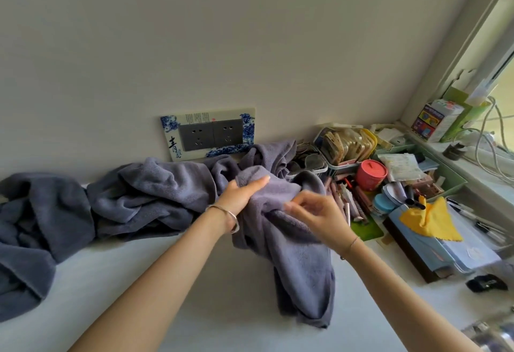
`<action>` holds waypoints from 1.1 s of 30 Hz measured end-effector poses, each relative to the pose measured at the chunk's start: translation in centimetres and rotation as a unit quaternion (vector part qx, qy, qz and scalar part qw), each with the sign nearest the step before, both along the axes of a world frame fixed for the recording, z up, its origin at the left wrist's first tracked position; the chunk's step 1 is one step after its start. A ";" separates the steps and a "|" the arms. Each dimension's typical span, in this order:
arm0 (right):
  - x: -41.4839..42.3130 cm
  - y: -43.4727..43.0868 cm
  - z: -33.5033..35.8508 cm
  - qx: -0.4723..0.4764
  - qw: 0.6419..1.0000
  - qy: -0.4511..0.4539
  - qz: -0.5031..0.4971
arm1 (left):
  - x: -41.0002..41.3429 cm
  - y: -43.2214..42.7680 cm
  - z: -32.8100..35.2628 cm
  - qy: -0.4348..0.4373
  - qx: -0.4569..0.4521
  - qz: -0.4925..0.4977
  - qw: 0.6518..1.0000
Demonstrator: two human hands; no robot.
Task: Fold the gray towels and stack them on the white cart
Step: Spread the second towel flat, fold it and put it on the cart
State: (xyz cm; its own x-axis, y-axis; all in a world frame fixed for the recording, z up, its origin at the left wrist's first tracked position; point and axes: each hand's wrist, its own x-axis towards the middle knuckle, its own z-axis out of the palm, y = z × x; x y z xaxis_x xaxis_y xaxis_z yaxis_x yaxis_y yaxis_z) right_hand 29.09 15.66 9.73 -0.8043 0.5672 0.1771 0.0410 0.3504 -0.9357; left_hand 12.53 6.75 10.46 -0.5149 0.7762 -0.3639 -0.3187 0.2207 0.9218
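Note:
A gray towel hangs crumpled above the white surface, lifted at its top. My left hand grips its upper fold, the fingers tucked under the cloth and the thumb on top. My right hand is at the same towel just right of the left hand, fingers curled and pinching a fold. Another crumpled gray towel lies against the wall at center left. A darker gray towel is heaped at the far left. More gray cloth rises behind my hands.
A blue-and-white double wall socket sits behind the towels. To the right are cluttered trays, a red jar, a yellow cloth, a blue box and cables on the windowsill. A black object lies at the right edge.

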 end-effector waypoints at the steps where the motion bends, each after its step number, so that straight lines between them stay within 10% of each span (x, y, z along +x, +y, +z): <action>1: -0.3 0.0 0.6 0.007 0.999 0.026 -0.025 | -0.9 -1.3 0.9 0.006 0.009 -0.005 1.000; 6: -3.8 -1.1 2.1 0.056 0.998 -0.025 -0.005 | -6.7 -9.4 4.8 0.049 -0.024 -0.122 0.991; 15: -15.2 -14.7 5.1 -0.012 0.905 -0.178 0.386 | -11.2 -23.0 12.1 0.305 -0.095 -0.278 0.906; 21: -19.3 -19.2 8.4 -0.094 0.894 -0.181 0.399 | -15.0 -29.7 14.6 0.377 -0.078 -0.145 0.912; 27: -20.6 -20.0 10.2 0.071 0.890 -0.286 0.348 | -18.9 -36.0 14.8 0.420 -0.031 -0.040 0.906; 33: -22.0 -18.9 18.9 0.180 0.946 -0.109 0.248 | -22.8 -39.4 18.5 0.486 0.008 0.165 0.858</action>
